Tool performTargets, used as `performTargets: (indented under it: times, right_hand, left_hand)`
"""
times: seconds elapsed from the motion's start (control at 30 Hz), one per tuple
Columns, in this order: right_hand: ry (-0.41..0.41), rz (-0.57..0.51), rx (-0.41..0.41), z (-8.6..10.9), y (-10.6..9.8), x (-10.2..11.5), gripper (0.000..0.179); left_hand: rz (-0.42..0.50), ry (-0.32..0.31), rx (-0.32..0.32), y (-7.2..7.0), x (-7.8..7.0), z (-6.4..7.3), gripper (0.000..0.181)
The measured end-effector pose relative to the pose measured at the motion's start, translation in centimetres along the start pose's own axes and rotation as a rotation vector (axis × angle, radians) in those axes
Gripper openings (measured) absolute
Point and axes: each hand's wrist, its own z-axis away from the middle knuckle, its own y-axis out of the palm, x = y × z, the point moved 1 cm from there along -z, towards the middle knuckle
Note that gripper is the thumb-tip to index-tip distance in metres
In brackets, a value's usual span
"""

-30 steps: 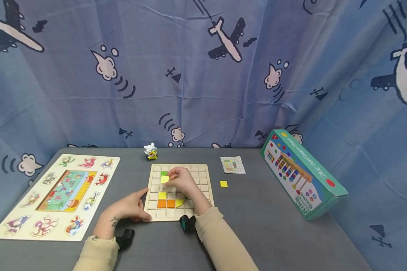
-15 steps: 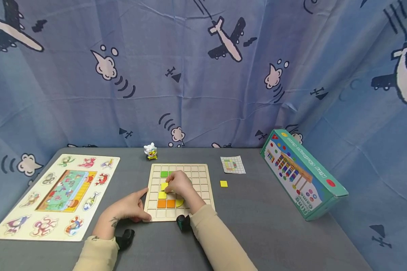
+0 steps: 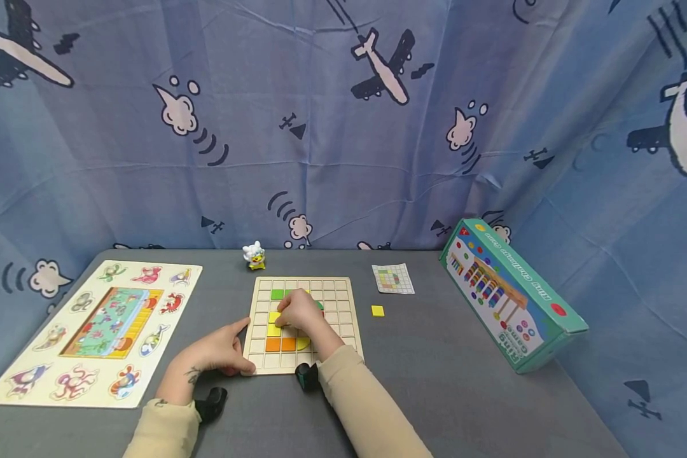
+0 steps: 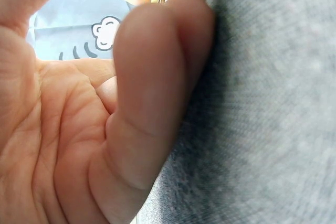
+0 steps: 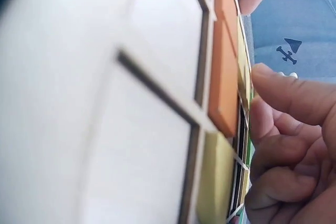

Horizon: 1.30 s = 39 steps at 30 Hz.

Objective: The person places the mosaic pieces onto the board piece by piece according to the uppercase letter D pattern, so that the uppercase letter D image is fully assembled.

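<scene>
My left hand (image 3: 220, 350) rests at the left edge of a wooden grid board (image 3: 340, 326), thumb by the near left corner, index finger farther up. My right hand (image 3: 302, 313) is over the board, its thumb and fingers at a yellow square tile (image 3: 273, 316) in the left part of the grid. Just below that tile lies another yellow tile (image 3: 273, 331). Orange tiles (image 3: 272, 345) and a rounded yellow tile (image 3: 303, 343) sit in a nearer row; a green tile (image 3: 277, 294) lies farther up. The right hand covers some cells.
A yellow square (image 3: 377, 310) lies on the grey table right of the board, below a small pattern card (image 3: 393, 278). A toy figure (image 3: 254, 256) stands behind the board. To the left lies an animal puzzle board (image 3: 172, 331); a green toy box (image 3: 512, 296) stands right.
My right hand has moved toward me and slightly left, bringing the yellow tile down from near the green tiles to just above the other yellow one. My left hand has stayed put.
</scene>
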Motion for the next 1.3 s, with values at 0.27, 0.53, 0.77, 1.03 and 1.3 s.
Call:
performTargets:
  times: [0.27,0.53,0.77,1.03,1.3]
  right_hand:
    - [-0.144,-0.318,-0.008,0.0,-2.1,-1.0,0.031]
    - [-0.256,-0.612,-0.045,1.7,-6.9,-4.4,0.042]
    - [-0.248,-0.704,-0.127,2.6,-10.6,-9.4,0.052]
    - [-0.05,-0.604,-0.221,2.7,-12.8,-14.3,0.058]
    - [0.077,-0.558,-0.266,2.6,-12.8,-15.5,0.057]
  left_hand:
    - [-0.01,0.017,0.018,-0.2,0.1,0.0,0.108]
    - [-0.008,0.015,-0.013,0.1,0.0,0.1,0.107]
    - [-0.006,0.021,-0.005,0.0,-0.1,0.2,0.107]
    - [0.001,0.035,-0.002,0.0,0.0,0.2,0.107]
    - [-0.006,0.008,-0.022,0.1,0.1,0.0,0.107]
